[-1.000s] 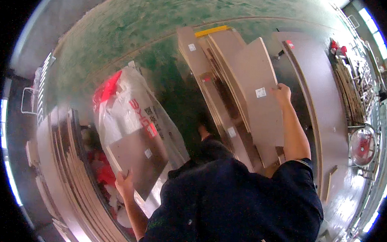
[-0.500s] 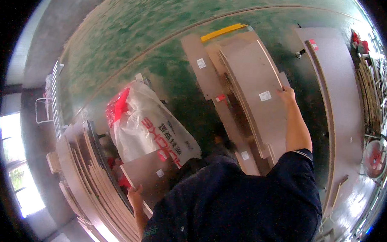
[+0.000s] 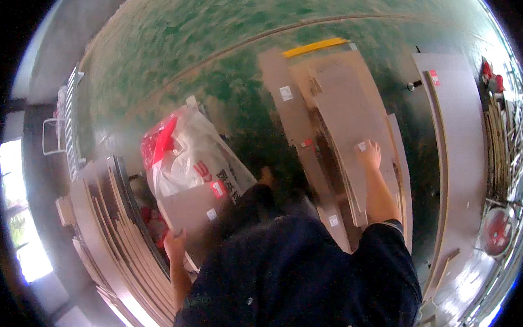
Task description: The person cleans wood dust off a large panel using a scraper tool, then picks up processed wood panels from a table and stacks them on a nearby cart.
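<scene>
My left hand (image 3: 175,245) is closed on the edge of a small grey-brown panel (image 3: 191,210). This panel carries a red label and a white label and overlaps a clear plastic bag (image 3: 193,144) with red printing. Off to the right, my right hand (image 3: 370,154) rests on the top board (image 3: 347,106) of a stack, its slightly bent fingers at a white label (image 3: 362,146). Those fingers look a little apart, with nothing plainly gripped. A narrower board (image 3: 286,115) with labels lies along the stack's left side.
Many boards stand on edge in a row (image 3: 126,234) at the lower left. On the right lies a long panel (image 3: 461,147), with a round red fan-like object (image 3: 497,229) beyond it. A yellow strip (image 3: 315,47) sits at the stack's far end. The floor (image 3: 230,76) is green.
My right hand has left the top board's right edge and moved onto its face by the label. My left hand keeps its panel. The view has shifted slightly.
</scene>
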Demonstrator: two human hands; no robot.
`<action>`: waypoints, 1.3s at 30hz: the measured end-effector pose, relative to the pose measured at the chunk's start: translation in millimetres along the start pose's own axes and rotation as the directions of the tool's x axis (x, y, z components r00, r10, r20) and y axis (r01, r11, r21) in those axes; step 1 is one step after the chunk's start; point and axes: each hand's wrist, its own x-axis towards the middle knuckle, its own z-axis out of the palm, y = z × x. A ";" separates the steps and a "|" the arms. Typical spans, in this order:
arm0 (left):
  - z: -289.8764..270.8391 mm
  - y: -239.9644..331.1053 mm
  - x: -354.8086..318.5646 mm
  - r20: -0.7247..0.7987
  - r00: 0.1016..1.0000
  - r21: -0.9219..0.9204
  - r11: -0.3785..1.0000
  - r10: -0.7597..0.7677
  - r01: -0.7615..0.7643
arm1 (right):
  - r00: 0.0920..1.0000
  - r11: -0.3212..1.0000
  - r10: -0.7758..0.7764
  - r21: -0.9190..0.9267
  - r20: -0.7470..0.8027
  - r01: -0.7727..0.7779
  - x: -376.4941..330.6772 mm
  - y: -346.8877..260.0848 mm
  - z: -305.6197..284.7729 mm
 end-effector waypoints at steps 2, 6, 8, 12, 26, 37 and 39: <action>-3.7 9.4 24.0 -0.007 0.998 0.082 0.995 -0.062 0.062 | 0.999 0.982 0.040 0.186 0.000 -0.039 -5.4 -10.4 19.9; -12.2 42.0 90.5 0.012 0.994 0.333 0.938 -0.108 0.098 | 0.963 0.940 0.209 0.306 -0.171 -0.150 -3.8 -24.8 61.9; -20.1 55.3 114.6 -0.039 0.999 0.259 0.966 0.024 -0.013 | 0.988 0.938 0.128 0.334 -0.088 -0.092 -12.0 -53.5 55.3; -40.7 96.2 154.7 -0.046 0.999 0.140 0.990 -0.011 0.017 | 0.995 0.940 0.013 0.337 0.098 -0.045 -6.0 -140.6 41.9; -68.7 185.9 338.7 -0.304 0.773 -0.440 0.802 -0.556 0.404 | 0.894 0.697 -0.435 0.668 0.107 0.259 203.6 -366.0 49.7; -91.8 250.4 431.0 -0.260 0.628 -0.797 0.530 -0.734 0.289 | 0.592 0.571 -0.780 0.619 0.204 0.539 411.5 -667.8 -137.3; -112.1 247.7 457.3 -0.202 0.646 -0.924 0.361 -0.736 0.123 | 0.586 0.567 -0.782 0.631 0.211 0.530 435.8 -749.3 -148.0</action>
